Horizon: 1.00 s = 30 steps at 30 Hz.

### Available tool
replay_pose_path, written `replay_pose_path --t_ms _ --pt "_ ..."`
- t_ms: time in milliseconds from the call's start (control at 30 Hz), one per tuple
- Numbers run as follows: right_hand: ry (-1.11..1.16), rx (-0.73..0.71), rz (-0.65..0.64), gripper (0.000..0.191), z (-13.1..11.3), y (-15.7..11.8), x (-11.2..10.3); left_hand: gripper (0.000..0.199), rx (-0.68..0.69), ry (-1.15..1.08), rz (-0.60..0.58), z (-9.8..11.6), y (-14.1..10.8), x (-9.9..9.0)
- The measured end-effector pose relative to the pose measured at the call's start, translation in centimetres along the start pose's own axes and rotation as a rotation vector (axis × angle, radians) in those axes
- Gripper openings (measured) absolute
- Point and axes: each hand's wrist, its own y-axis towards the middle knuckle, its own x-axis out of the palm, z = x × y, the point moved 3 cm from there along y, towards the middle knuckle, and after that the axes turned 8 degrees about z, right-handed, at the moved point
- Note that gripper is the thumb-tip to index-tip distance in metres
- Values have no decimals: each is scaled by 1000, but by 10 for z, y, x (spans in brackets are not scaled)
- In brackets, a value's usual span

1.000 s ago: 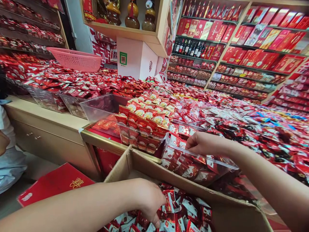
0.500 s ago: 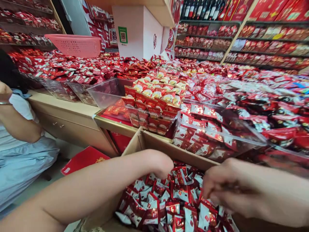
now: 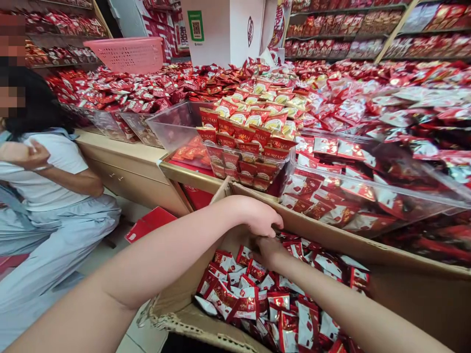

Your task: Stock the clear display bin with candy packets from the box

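Observation:
A cardboard box [image 3: 324,228] holds many small red-and-white wrapped snack packets [image 3: 253,301]. My left hand [image 3: 263,216] hangs at the box's far wall, its fingers loosely bent and a little apart, with nothing visible in them. Just below it, my right hand [image 3: 270,252] reaches down among the packets near the far left corner. Its fingers are partly hidden under my left hand and by the packets, so whether they grip a packet does not show. The two hands almost meet, or touch.
Clear plastic bins stand beyond the box, one with durian packets [image 3: 248,142], another with red-and-white packets [image 3: 327,196]. A pink basket [image 3: 127,55] rests on heaped packets. A seated person [image 3: 51,176] is at the left, near a red box [image 3: 149,223] on the floor.
My right hand has moved left and down into the packets, beside my left hand. My left hand now shows its bent fingers at the far wall. The view has shifted, showing more of the seated person.

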Motion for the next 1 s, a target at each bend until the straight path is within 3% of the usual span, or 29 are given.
replay_pose_path --t_ms 233,500,667,833,1000 --pt "52 -18 -145 17 5 3 16 48 -8 -24 2 -3 0 0" --pt "192 -65 -68 10 -3 -9 9 46 -37 -24 16 -2 -1 1" --pt "369 -75 89 3 12 -35 -33 50 -41 -56 5 0 -5 -2" --pt "686 -27 158 15 26 -71 -82 44 98 -279 -33 7 -8 -7" --pt "1142 157 119 30 23 -99 -97 37 166 -544 10 14 -7 -10"
